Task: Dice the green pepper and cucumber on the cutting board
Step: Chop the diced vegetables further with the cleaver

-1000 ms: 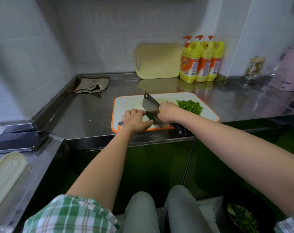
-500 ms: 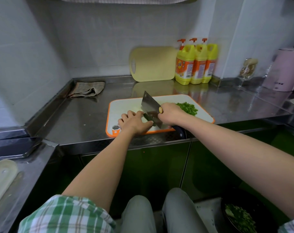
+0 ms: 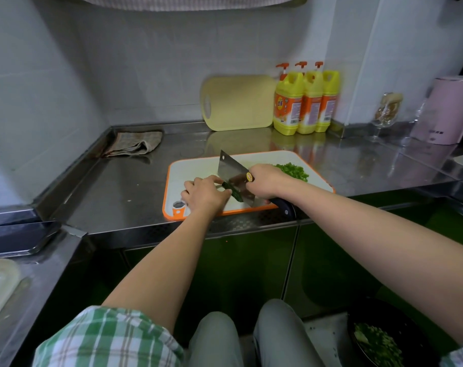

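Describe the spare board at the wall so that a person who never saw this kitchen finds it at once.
Follow the steel counter back to the tiled wall. There, directly left of three yellow bottles, a pale yellow board stands on edge, leaning on the wall. Unlike the white, orange-rimmed cutting board lying flat in front, it is upright and carries nothing.

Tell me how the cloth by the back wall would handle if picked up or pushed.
The cloth lies crumpled in soft folds, so it would probably droop limply when lifted. It looks thin, so likely light for its size. Pushed on the steel counter it might bunch up rather than slide whole.
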Available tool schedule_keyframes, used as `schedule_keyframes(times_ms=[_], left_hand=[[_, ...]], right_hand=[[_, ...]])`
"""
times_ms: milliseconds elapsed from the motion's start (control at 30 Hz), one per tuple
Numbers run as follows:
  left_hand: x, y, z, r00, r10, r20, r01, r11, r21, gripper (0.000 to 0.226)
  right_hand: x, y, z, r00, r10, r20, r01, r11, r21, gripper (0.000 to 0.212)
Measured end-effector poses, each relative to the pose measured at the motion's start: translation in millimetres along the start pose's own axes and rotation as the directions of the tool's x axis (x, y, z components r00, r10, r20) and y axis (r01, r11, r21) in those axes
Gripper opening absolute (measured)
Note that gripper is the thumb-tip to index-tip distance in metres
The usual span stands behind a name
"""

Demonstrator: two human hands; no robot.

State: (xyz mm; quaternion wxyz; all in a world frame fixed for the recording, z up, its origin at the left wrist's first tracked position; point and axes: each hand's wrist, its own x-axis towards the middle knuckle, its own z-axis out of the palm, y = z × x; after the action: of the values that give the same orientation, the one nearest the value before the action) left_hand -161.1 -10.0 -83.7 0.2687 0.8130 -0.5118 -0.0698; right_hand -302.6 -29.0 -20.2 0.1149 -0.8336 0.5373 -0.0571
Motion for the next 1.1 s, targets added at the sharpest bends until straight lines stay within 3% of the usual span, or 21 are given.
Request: schedule_keyframes(times_ms=[267,533,1100], left_hand=[[2.7,10.1,5.6,0.997,-0.068,-0.04,0.069,0.998,0.017,0.049],[-0.1,8.9,7.2,0.994,-0.083,-0.075,0.078,0.995,-0.068,0.029],[-4.7,12.9,4.8,0.991,-0.099,-0.089,0.081,0.98,-0.184,0.022]], right_hand=[[5.0,8.5,-1.5,0.999,-0.019,-0.044,0.021,0.999,0.035,0.013],[4.1,7.7,-7.3,0.996,-0.078,-0.032,0.078,0.997,-0.018,0.019],[5.3,14.7,-7.2,0.998,-0.038,0.042,0.035,0.997,0.073,0.011]])
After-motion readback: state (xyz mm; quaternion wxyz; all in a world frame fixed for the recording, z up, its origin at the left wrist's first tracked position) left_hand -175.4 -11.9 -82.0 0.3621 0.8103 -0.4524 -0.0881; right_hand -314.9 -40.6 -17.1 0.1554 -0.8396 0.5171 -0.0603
